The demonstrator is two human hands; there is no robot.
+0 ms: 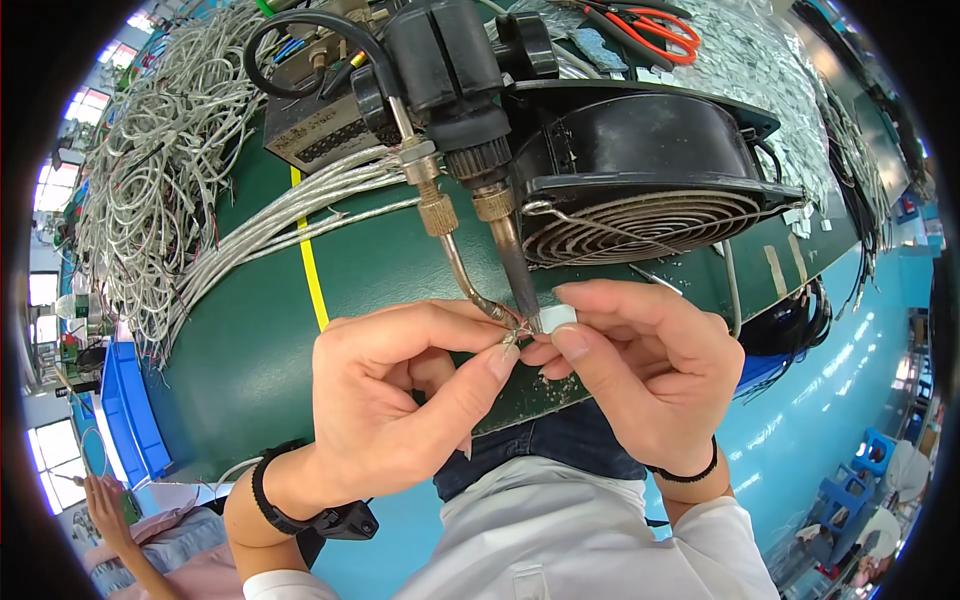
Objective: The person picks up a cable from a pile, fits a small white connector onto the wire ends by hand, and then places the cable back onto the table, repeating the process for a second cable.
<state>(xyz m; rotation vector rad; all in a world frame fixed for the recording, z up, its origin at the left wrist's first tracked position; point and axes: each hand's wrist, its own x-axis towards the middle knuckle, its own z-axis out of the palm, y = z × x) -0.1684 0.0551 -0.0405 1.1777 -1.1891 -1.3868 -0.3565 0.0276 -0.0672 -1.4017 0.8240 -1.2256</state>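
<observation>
A fixed soldering iron [512, 262] points down between my hands, a bent metal feed tube [455, 262] beside it. Their tips meet at a tiny work spot with thin bare wires [522, 328]. My left hand [395, 400] pinches those wire ends between thumb and index finger, just left of the tip. Between the thumb and index finger of my right hand [655, 375] is a small pale white-blue block [558, 318], close against the iron's tip. Whether the wires enter the block is too small to tell.
A black fan [640, 170] with a wire grille stands behind my right hand. Silvery cables [160, 190] pile up at left on the green table [390, 265]. Orange-handled pliers [660, 35] lie at the back, near many small pale pieces [760, 90]. Another person's hand [105, 510] shows at lower left.
</observation>
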